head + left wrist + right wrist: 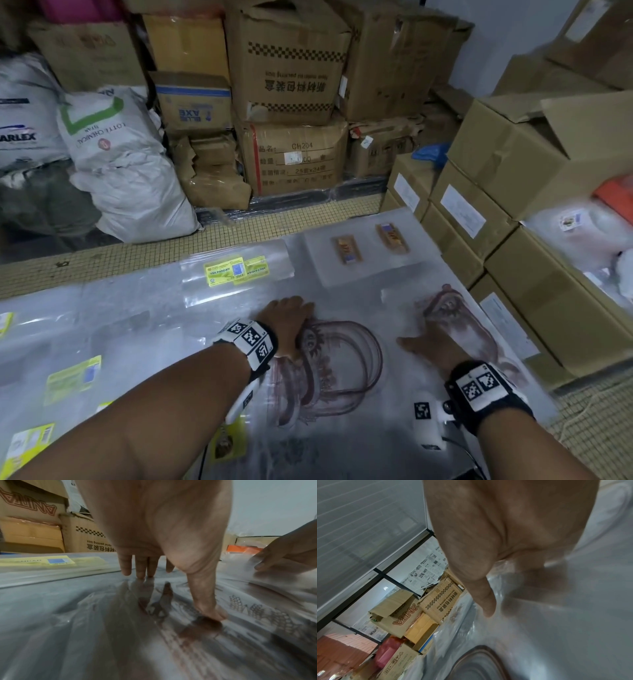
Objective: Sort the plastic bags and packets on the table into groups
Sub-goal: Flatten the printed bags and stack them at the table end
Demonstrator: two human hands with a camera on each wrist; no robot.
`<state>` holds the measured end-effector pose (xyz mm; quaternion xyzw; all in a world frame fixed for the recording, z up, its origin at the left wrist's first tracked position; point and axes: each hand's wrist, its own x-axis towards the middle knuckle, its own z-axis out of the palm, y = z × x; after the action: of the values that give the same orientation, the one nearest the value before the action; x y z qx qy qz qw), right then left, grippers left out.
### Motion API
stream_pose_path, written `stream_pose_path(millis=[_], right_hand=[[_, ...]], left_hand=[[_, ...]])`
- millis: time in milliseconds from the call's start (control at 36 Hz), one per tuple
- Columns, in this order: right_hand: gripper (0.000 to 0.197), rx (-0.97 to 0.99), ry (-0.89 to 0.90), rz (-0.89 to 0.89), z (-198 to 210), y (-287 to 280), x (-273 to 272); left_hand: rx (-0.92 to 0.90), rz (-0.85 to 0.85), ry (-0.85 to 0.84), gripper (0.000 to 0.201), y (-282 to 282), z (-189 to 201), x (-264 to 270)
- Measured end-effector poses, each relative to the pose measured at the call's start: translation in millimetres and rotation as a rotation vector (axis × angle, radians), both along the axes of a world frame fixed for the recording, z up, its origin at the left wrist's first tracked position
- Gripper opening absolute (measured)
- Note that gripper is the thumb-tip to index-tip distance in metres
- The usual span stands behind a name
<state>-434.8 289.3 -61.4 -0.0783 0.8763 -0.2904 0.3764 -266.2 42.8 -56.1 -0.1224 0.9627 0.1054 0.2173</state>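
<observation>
a clear plastic bag with a maroon printed design (337, 363) lies flat near the front right corner of the tabletop (130, 315). the left hand (286, 320) presses down on its far left part, fingers (140, 566) straight and spread, thumb planted on the print. the right hand (433, 342) lies flat on the bag's right side, fingers extended. toward the far edge sit a clear bag with yellow-green labels (236, 270) and a white packet stack with two orange labels (368, 253). cardboard boxes (291, 85) crowd behind.
</observation>
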Motion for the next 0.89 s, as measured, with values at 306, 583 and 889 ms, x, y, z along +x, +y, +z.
stream_pose_path(millis=[306, 583, 889], right_hand=[[0.056, 0.018, 0.049, -0.062, 0, -4, 4], [0.014, -0.124, 0.281, 0.29, 34, -14, 6], [0.009, -0.361, 0.291, 0.483, 88, -39, -8]], left_hand=[[-0.022, -0.007, 0.025, 0.077, 1, 5, -1], [0.244, 0.151, 0.236, 0.092, 14, 26, -24], [0.478, 0.178, 0.322, 0.011, 17, 55, -49]])
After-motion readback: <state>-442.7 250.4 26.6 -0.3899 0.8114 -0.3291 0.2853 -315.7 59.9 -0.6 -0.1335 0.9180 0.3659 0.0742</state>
